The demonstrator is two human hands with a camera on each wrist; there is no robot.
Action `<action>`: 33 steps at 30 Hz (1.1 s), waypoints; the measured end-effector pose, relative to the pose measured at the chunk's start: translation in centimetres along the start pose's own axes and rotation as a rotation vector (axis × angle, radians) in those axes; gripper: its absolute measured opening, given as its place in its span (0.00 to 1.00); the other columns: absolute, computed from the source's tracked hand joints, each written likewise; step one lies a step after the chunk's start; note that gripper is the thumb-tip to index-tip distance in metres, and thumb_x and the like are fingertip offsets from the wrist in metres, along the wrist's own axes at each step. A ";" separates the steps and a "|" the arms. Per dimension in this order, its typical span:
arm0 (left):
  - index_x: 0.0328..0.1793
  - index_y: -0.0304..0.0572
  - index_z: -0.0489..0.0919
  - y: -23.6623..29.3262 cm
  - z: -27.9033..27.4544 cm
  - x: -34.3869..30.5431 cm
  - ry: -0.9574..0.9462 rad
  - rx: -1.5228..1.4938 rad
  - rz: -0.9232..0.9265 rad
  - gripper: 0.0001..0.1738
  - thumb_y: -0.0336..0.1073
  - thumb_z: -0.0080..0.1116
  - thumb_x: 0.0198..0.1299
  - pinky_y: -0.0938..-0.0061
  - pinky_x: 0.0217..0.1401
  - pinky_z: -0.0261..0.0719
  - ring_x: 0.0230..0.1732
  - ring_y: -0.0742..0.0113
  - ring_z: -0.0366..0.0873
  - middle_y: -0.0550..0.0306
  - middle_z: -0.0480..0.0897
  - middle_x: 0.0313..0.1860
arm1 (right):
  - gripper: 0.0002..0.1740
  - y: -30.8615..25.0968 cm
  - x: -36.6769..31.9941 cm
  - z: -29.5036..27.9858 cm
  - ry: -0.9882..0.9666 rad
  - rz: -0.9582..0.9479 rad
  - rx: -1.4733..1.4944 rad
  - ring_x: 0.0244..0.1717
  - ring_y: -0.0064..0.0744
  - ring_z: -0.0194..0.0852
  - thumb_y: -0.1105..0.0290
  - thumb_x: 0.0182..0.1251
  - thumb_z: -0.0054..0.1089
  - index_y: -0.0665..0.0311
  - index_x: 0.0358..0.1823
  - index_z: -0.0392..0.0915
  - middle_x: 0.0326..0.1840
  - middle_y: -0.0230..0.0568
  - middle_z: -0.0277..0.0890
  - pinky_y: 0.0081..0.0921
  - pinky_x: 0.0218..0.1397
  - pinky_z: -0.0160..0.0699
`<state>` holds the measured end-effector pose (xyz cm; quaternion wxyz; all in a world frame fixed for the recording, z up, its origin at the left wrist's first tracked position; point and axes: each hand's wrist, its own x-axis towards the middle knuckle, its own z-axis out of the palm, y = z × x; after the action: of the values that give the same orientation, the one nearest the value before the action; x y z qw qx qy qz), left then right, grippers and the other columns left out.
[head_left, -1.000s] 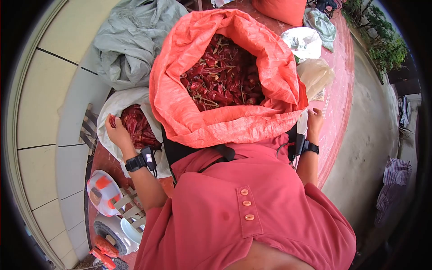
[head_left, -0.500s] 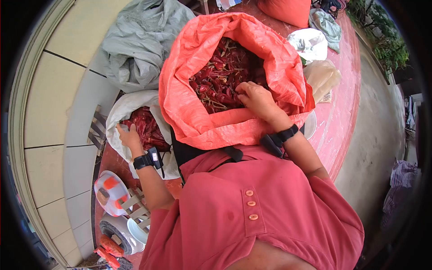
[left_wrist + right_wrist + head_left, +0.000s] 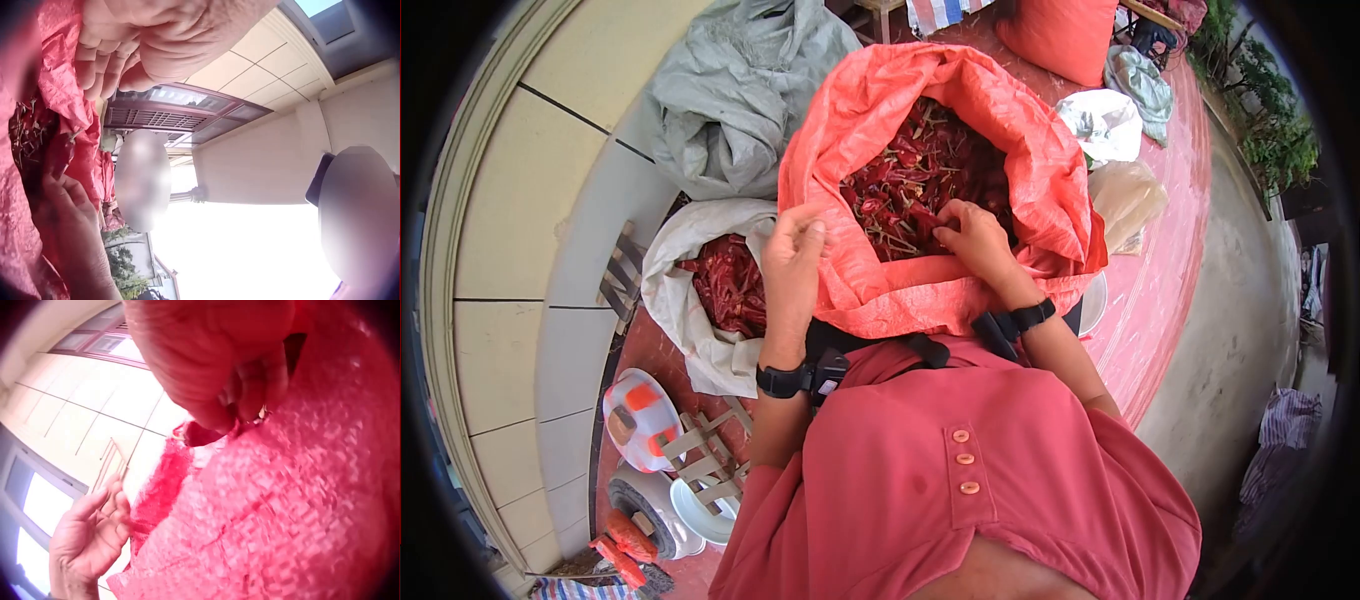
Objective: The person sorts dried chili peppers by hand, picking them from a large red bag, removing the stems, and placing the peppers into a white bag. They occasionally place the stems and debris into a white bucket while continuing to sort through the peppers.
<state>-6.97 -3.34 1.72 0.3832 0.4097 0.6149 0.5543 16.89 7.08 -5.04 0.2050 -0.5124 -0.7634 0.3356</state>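
Note:
A large red woven sack (image 3: 860, 290) stands in front of me, its rolled mouth open on a heap of dried red chili peppers with stems (image 3: 900, 190). My right hand (image 3: 978, 240) is over the near side of the heap and pinches one chili pepper (image 3: 60, 155), its stem end pointing away from the fingers. Level with the sack's left rim is my left hand (image 3: 792, 270), fingers loosely bent and nothing between them; the right wrist view shows its palm (image 3: 90, 540). To its left, a white sack (image 3: 670, 245) holds more red chilies (image 3: 730, 290).
A grey sack (image 3: 730, 110) lies crumpled at the back left. White (image 3: 1103, 125) and tan bags (image 3: 1128, 195) stand right of the red sack. A patterned basin (image 3: 640, 420) and slatted wooden stool (image 3: 705, 450) are at lower left.
My left hand has left the white sack, where it held a chili, and moved right to the red sack's rim. The right hand came in from the right and took a chili pepper.

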 end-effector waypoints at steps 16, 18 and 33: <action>0.63 0.36 0.69 0.8 10.2 0.9 -0.304 0.106 0.059 0.18 0.31 0.51 0.69 0.74 0.37 0.78 0.33 0.69 0.80 0.53 0.81 0.34 | 0.10 -5.8 -1.6 -3.4 0.112 -0.255 0.861 0.33 0.22 0.75 0.73 0.68 0.58 0.66 0.50 0.77 0.36 0.32 0.74 0.19 0.40 0.76; 0.63 0.35 0.70 -0.8 10.2 1.0 -0.388 0.122 -0.004 0.18 0.34 0.52 0.69 0.77 0.37 0.78 0.34 0.70 0.79 0.53 0.81 0.36 | 0.10 -4.6 -0.8 -2.6 0.239 -0.463 0.498 0.34 0.21 0.75 0.72 0.68 0.60 0.66 0.49 0.80 0.37 0.32 0.75 0.19 0.38 0.77; 0.49 0.29 0.75 -2.3 9.8 1.2 -0.429 0.354 0.175 0.13 0.35 0.47 0.70 0.57 0.37 0.78 0.37 0.44 0.83 0.35 0.82 0.35 | 0.06 -5.5 -1.7 -2.7 0.384 -0.407 0.185 0.38 0.42 0.74 0.68 0.58 0.60 0.62 0.31 0.76 0.33 0.41 0.72 0.32 0.39 0.76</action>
<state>1.49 1.27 -1.49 0.3779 0.6294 0.5693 0.3701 15.81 4.92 0.91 0.4548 -0.3822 -0.7637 0.2527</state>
